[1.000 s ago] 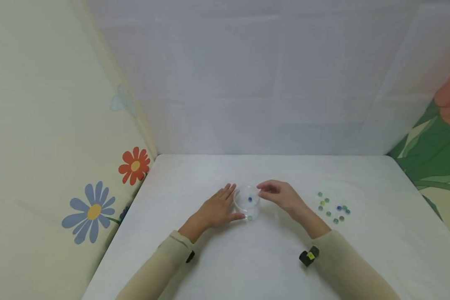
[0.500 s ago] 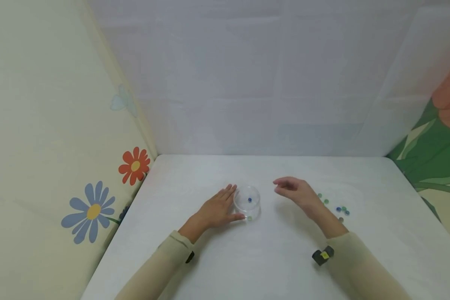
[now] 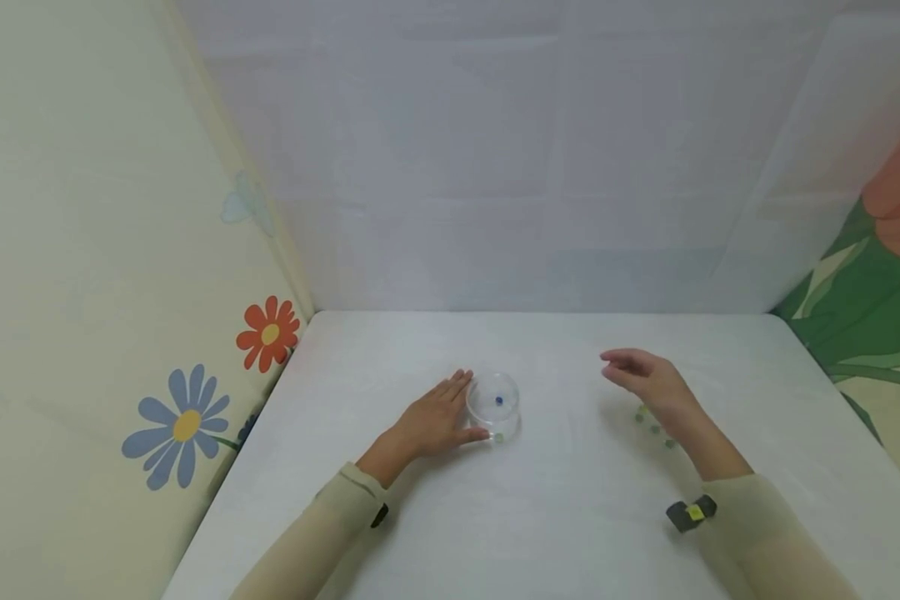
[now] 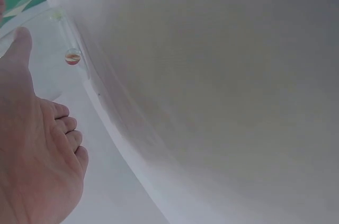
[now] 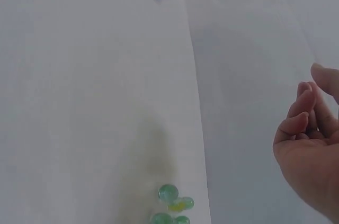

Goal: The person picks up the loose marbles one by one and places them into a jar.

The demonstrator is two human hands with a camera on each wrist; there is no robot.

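A clear round container (image 3: 487, 418) stands mid-table, with a blue marble (image 3: 499, 401) showing inside it. A pale green marble (image 3: 499, 437) appears at its near lower edge; whether it lies inside is unclear. My left hand (image 3: 431, 423) lies along the container's left side, fingers straight and thumb in front. Close to that hand in the left wrist view is a clear marble with an orange band (image 4: 72, 56). My right hand (image 3: 654, 385) hovers above the table to the right, fingers loosely bent and thumb apart, with nothing visible in its grasp.
Several green marbles (image 3: 656, 430) lie on the white table (image 3: 570, 517) under the right forearm, which hides others. A yellow-streaked marble (image 5: 181, 204) is among them. A white back wall (image 3: 510, 208) and a flower-patterned left wall (image 3: 120, 250) border the table.
My right hand has moved away from the container's rim, rightward to above the loose marbles, covering some of them. My left hand and the container have stayed in place.
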